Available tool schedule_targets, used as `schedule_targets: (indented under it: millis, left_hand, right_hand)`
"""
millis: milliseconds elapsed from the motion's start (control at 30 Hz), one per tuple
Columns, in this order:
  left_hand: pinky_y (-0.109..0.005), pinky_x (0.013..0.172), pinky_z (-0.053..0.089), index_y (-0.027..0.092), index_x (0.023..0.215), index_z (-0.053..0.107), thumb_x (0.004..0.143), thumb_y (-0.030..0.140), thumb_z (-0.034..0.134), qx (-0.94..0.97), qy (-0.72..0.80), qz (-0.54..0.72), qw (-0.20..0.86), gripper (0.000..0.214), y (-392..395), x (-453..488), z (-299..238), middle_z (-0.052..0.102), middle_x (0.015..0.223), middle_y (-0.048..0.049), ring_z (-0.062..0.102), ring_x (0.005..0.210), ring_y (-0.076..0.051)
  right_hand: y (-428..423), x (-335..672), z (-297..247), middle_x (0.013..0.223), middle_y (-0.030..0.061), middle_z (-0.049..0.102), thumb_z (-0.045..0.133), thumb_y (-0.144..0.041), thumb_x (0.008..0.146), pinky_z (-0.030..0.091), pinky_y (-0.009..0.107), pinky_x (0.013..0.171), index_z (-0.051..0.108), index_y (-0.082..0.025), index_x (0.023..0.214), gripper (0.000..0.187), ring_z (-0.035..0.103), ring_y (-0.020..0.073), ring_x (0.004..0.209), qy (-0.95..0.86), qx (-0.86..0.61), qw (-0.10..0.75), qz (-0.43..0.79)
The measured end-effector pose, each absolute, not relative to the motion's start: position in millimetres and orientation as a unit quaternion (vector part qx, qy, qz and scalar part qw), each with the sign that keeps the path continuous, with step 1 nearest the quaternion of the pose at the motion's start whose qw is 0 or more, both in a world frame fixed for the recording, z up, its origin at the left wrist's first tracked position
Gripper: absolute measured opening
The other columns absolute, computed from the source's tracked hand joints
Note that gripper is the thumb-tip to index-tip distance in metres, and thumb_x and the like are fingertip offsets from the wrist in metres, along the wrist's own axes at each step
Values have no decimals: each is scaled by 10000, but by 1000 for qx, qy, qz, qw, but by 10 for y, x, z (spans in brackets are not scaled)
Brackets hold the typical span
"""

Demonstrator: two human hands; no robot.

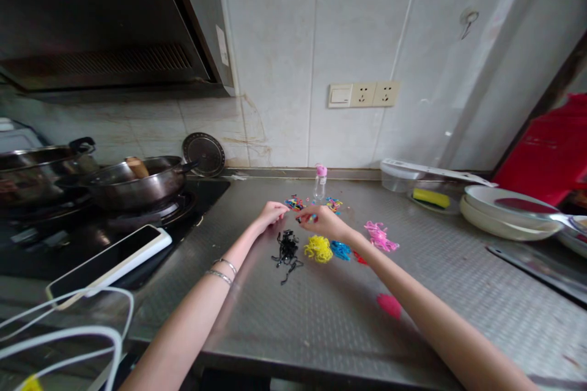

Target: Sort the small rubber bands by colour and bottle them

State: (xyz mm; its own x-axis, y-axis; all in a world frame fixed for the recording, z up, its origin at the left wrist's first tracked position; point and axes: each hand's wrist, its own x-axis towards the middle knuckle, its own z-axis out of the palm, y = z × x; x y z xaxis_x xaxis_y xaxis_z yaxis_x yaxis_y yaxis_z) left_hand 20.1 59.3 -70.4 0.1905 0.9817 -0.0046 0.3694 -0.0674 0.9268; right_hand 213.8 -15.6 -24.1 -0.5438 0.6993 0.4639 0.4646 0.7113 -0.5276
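My left hand (274, 214) is closed, fingertips together at the near edge of a mixed pile of small coloured rubber bands (296, 202); what it pinches is too small to tell. My right hand (326, 222) is closed on a few small coloured rubber bands (308, 219) showing at its fingers. Nearer me lie piles sorted by colour: black bands (287, 248), yellow bands (318, 248), blue bands (340, 250), red bands (359, 258) partly hidden by my right forearm, and pink bands (380, 236). Behind my hands stands a clear bottle with a pink top (320, 183).
Left on the stove are a pan (137, 183) and a steel pot (41, 171); a white-edged device (110, 263) with cables lies nearby. Right are bowls (509, 214), a yellow sponge (431, 198) and a knife-like blade (541, 272). A pink-red patch (389, 305) lies near my right forearm.
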Motion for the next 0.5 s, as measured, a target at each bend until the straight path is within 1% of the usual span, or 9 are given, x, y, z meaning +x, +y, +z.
schedule_targets:
  millis: [67, 133, 233, 300, 367, 433, 500]
  left_hand:
    - [-166, 346, 159, 115, 808, 634, 698, 325, 540, 644, 529, 350, 428, 255, 596, 205, -709, 432, 492, 48, 274, 347, -21]
    - [-169, 341, 146, 110, 808, 632, 702, 312, 534, 642, 539, 346, 421, 248, 607, 212, -717, 424, 486, 49, 265, 339, -20]
    - [-170, 337, 140, 108, 819, 633, 705, 303, 524, 640, 545, 348, 415, 250, 621, 222, -727, 418, 485, 49, 266, 339, -21]
    - [-170, 338, 148, 107, 817, 636, 701, 309, 528, 644, 545, 347, 409, 257, 619, 225, -727, 414, 480, 51, 269, 343, -23]
    - [-172, 340, 159, 106, 816, 639, 695, 314, 534, 648, 546, 344, 404, 262, 603, 228, -718, 413, 472, 54, 269, 343, -24]
    - [-174, 343, 172, 104, 817, 642, 691, 313, 538, 652, 545, 341, 403, 265, 576, 234, -701, 419, 466, 54, 277, 341, -28]
    - [-175, 349, 188, 106, 827, 647, 690, 308, 538, 653, 543, 339, 404, 267, 544, 247, -680, 430, 464, 49, 298, 343, -34]
  right_hand:
    - [-300, 1988, -246, 817, 35, 649, 484, -92, 693, 440, 241, 695, 642, -167, 940, 302, 573, 126, 730, -892, -288, 317, 148]
    - [-410, 1893, -275, 919, 51, 641, 467, -57, 692, 425, 274, 779, 631, -183, 975, 350, 563, 150, 847, -915, -259, 284, 121]
    - [-492, 1836, -322, 1021, 66, 617, 441, -30, 701, 409, 297, 831, 606, -196, 1036, 408, 543, 169, 945, -926, -271, 243, 102]
    - [-496, 1837, -325, 1042, 64, 610, 421, -13, 701, 405, 296, 845, 592, -199, 1062, 441, 537, 165, 963, -924, -270, 250, 106]
    - [-465, 1865, -295, 1047, 56, 609, 401, 6, 692, 401, 289, 854, 586, -201, 1071, 470, 535, 151, 963, -920, -251, 275, 118]
    - [-397, 1932, -250, 1015, 46, 622, 380, 18, 681, 412, 277, 834, 591, -200, 1065, 490, 549, 135, 920, -911, -246, 302, 135]
    - [-286, 2052, -219, 951, 37, 643, 368, 15, 675, 432, 263, 791, 607, -198, 1041, 486, 567, 125, 854, -894, -275, 321, 148]
